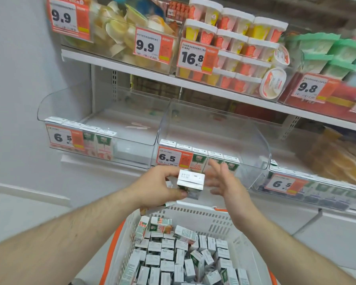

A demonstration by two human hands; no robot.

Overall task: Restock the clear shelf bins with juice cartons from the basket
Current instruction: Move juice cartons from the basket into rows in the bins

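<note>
L hand (pixel 162 187) grips juice carton (pixel 190 183) above basket (pixel 193 212). R hand (pixel 224 182) beside it, fingers spread, holding nothing. Middle bin (pixel 251 149) just behind.

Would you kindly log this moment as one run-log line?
left hand: grips juice carton | right hand: open beside it | middle bin: front row only | basket: many cartons

A shop: stocked shelves (pixel 173 79) with orange price tags (pixel 147 46) on clear bins (pixel 214 128) of packaged goods.

head cam | faces forward-down | near basket (pixel 218 223), shelf bins (pixel 245 140)
</note>
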